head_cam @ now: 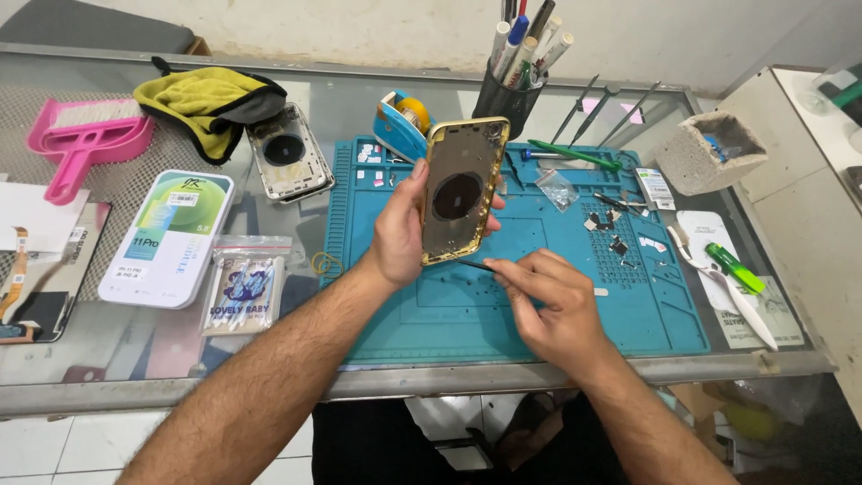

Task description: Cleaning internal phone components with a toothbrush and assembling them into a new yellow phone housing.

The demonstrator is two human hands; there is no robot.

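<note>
Far to my left on the glass table (377,108) lies a pink dustpan brush (85,139), and beside it a crumpled yellow cloth (206,99) with a second, silver phone housing (289,162) just at its edge. Nearer me sit a white rounded box (166,238) and a clear bag of cotton swabs (241,286). Next comes the blue work mat (449,314), which fills the middle of the table. My left hand (400,235) hovers over it and grips a gold phone housing (462,190) by its long edges, thumb on the near side and fingers wrapped behind, so the housing stands nearly upright with its open inside and dark round centre turned toward me. Behind it a blue tape dispenser (401,124) rests at the mat's far edge, with a black cup of pens and tools (508,94) just beside it. My right hand (555,301) is closed in a pinch around thin black tweezers (478,265), whose tip reaches the lower edge of the gold housing. Farther right, small dark parts (611,232) lie scattered on the mat, then a grey concrete block (711,151), and a green marker (734,268) near the table's right side.
</note>
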